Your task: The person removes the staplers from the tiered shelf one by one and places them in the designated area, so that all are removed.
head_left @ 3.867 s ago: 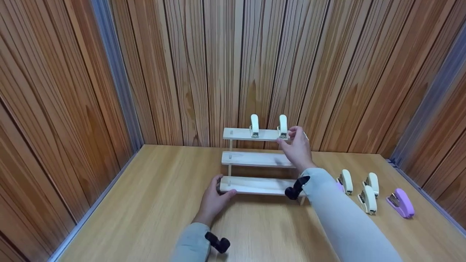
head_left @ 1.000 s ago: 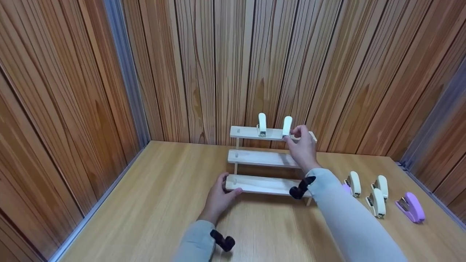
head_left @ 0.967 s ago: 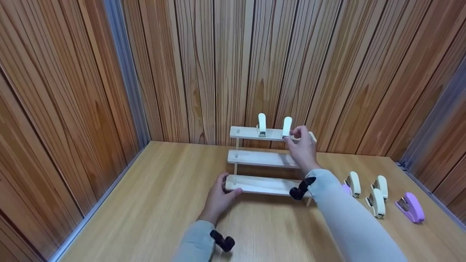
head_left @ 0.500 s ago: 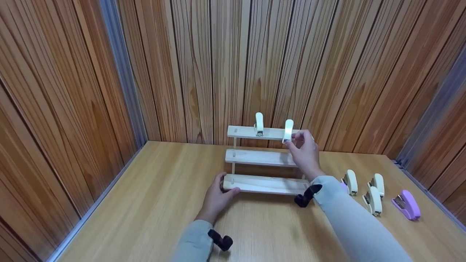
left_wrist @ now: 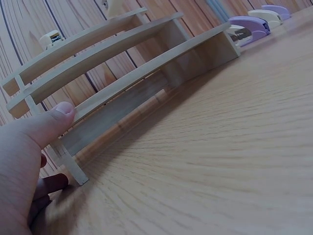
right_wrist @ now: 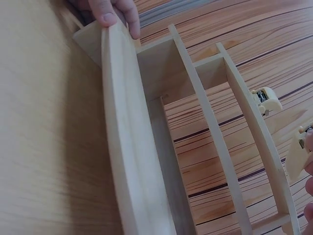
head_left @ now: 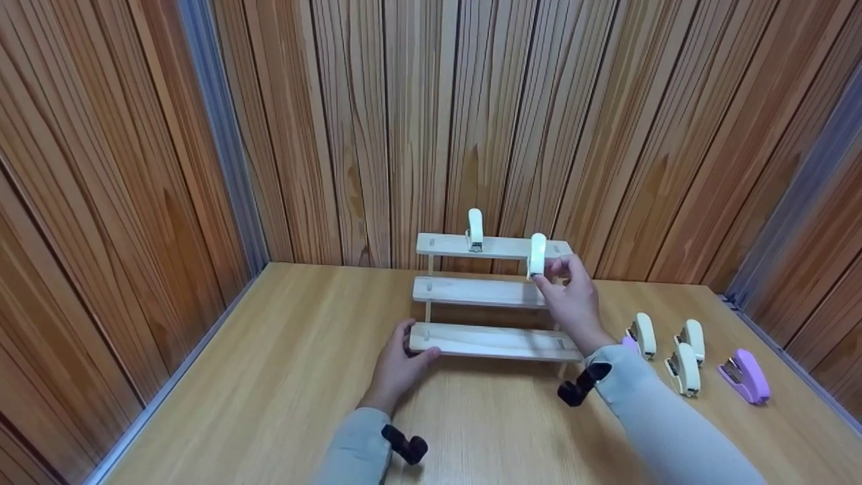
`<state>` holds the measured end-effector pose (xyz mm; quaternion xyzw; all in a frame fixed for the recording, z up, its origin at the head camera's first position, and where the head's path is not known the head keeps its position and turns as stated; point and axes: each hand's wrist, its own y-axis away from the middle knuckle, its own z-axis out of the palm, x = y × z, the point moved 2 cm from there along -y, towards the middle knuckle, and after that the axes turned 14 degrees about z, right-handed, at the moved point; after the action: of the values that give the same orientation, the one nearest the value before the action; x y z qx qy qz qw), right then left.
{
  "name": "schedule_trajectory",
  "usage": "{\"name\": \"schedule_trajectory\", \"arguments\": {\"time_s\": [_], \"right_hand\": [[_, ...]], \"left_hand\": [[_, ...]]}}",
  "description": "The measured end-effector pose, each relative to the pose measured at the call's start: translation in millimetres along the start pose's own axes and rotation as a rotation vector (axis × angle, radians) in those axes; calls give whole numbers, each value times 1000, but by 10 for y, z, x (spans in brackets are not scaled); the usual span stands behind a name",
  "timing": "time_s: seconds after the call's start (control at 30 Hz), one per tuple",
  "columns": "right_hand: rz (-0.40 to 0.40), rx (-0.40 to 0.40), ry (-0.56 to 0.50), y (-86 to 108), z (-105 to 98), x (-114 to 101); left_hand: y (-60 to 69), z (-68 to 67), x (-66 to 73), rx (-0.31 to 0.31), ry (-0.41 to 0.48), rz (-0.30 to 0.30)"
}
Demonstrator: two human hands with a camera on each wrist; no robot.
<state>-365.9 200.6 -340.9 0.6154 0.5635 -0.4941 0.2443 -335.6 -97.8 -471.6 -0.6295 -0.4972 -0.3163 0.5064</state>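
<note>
A three-tier wooden display stand point(head_left: 495, 341) stands on the table. My left hand point(head_left: 397, 370) grips the left end of its lowest board, thumb on the front edge, as the left wrist view also shows. My right hand point(head_left: 572, 296) pinches a small cream stapler point(head_left: 537, 252) low on its body, the stapler upright in front of the top board's right part. In the right wrist view this held stapler point(right_wrist: 297, 152) is apart from the top board. Another cream stapler point(head_left: 475, 229) stands upright on the top board, left of the held one.
On the table right of the stand are several staplers: cream ones point(head_left: 685, 370) and a purple stapler point(head_left: 745, 377). A second purple one point(head_left: 630, 343) is mostly hidden behind a cream stapler. Wood-panelled walls point(head_left: 417, 135) close off the back and sides.
The right-hand cream stapler stood on the top board; my right hand has taken it off and brought it forward and down. My left hand keeps its grip on the stand.
</note>
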Motion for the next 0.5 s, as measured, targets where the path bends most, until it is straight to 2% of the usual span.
{"name": "schedule_trajectory", "arguments": {"time_s": [0.17,0.5], "right_hand": [[-33,0,13,47,-52,51],[-22,-15,32,131,-155,157]], "left_hand": [[0,-5,11,-5,-7,15],[-2,-9,-2,2,-6,-4]]}}
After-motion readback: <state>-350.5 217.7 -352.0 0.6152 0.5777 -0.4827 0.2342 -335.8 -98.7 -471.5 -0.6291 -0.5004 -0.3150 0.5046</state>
